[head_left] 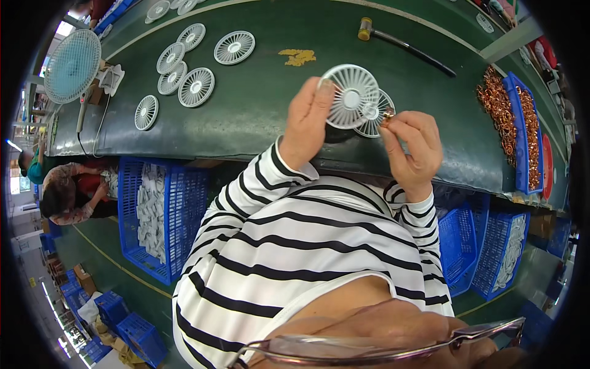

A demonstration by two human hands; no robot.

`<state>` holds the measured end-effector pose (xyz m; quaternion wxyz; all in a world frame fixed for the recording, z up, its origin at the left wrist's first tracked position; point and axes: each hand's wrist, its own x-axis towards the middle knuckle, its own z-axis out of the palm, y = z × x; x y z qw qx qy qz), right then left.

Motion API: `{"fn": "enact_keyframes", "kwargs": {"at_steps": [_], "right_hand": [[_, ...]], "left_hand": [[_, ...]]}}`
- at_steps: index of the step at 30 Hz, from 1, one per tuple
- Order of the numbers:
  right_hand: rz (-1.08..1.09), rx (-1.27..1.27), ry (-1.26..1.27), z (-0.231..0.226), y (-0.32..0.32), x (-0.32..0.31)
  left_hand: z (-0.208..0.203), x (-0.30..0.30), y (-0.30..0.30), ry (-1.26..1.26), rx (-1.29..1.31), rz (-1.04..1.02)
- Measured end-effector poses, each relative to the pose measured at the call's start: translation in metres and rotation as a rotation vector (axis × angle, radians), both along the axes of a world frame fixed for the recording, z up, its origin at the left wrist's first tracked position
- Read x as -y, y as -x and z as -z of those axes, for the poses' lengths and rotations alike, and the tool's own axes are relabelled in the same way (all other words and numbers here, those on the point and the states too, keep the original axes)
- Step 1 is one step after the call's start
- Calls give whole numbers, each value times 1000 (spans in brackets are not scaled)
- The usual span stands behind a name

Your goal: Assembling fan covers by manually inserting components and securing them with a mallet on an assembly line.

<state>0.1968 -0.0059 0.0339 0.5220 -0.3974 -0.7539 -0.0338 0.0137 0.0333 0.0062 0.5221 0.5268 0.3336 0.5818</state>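
the left hand [309, 117] grips a white slotted disc [351, 98] by its left edge, thumb on the upper face, holding it up over the tabletop [264, 92]. the disc lies between the two hands, closer to the left one. the right hand [415, 146] pinches a small copper-coloured piece [388, 115] between thumb and fingertips, just beside the disc's right edge; whether they touch, i cannot tell. a second white disc [372, 127] shows partly behind the held one, also between the hands; what it rests on is hidden.

beyond the left hand, a little to its left, is a patch of small yellow bits [298, 57]. farther left of that hand lie six more white discs [196, 87], some overlapping. beyond the right hand lies a hammer [409, 48] with a yellow head. well to the right of the right hand are a heap of copper-coloured rings [496, 114] and a blue tray [515, 123] holding more.
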Motion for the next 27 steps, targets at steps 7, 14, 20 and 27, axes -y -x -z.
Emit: {"fn": "enact_keyframes", "kwargs": {"at_steps": [7, 14, 20, 27], "right_hand": [[42, 25, 48, 2, 28, -8], [2, 153, 192, 14, 27, -8], [145, 114, -31, 6, 21, -5], [128, 199, 193, 14, 27, -7]], "left_hand": [[-2, 11, -12, -43, -100, 48], [-7, 8, -4, -158, -290, -45], [-14, 6, 1, 179, -62, 162], [-15, 16, -6, -53, -351, 75]]}}
